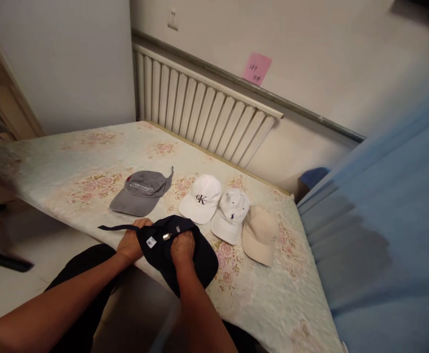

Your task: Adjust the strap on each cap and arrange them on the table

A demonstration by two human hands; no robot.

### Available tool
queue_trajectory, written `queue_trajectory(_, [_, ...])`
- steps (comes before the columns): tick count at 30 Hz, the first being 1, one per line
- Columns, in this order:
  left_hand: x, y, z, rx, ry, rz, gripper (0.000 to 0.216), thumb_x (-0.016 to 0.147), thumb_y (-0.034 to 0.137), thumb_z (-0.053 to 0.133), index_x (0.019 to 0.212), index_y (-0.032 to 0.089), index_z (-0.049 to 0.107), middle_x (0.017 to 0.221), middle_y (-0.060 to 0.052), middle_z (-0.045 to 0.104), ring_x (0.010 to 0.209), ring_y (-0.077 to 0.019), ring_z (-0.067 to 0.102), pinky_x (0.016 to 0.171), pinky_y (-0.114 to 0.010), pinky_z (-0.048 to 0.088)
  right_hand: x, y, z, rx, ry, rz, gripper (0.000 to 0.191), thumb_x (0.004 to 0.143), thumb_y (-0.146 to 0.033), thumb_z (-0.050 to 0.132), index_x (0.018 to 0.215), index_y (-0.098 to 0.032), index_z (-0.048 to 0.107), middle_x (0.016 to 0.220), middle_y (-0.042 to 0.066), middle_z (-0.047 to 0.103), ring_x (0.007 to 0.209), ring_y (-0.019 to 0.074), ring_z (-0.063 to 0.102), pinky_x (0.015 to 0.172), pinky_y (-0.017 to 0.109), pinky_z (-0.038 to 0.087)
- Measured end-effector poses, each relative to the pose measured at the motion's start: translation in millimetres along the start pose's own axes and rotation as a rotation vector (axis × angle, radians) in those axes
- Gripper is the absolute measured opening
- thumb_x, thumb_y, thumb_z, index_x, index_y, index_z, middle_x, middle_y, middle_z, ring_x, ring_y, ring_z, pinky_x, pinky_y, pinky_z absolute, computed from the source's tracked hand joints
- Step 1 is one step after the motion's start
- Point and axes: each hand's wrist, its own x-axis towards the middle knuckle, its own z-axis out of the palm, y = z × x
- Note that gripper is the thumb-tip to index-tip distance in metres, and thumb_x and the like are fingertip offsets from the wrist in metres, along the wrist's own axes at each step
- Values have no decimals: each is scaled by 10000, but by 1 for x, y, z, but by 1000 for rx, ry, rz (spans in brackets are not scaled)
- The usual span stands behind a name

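A dark navy cap (196, 257) lies upside down at the near edge of a floral mattress (100, 162), its strap (113, 227) trailing to the left. My left hand (131, 242) grips the cap's left side where the strap starts. Over the cap's back, by the metal buckle (167, 236), my right hand (182, 249) is closed on the fabric. Behind them lie a grey cap (141, 192), a white cap with a black logo (202, 198), a second white cap (231, 215) and a beige cap (259, 234) in a row.
A white radiator (200, 105) runs along the wall behind the mattress, with a pink note (256, 68) stuck above it. Blue fabric (391, 220) hangs at the right. The floor and a dark object (5, 260) lie to the left.
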Motion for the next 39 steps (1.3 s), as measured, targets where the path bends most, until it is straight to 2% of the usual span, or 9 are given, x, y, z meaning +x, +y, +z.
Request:
queue_trajectory(28, [-5, 0, -2, -51, 60, 37, 25, 778, 188, 518, 790, 189, 541, 901, -101, 577, 892, -266, 527, 795, -377, 418, -2, 2, 4, -107, 68, -26, 291, 769, -56, 477, 993, -64, 663, 920, 177, 665, 909, 270, 611, 846, 370, 468])
queue_trajectory(39, [-6, 0, -4, -48, 10, 24, 71, 791, 167, 496, 837, 180, 548, 923, -101, 567, 940, -260, 518, 821, -367, 425, -8, 0, 1, -127, 82, 22, 257, 802, -66, 456, 965, -77, 654, 901, 161, 650, 892, 259, 605, 824, 354, 463])
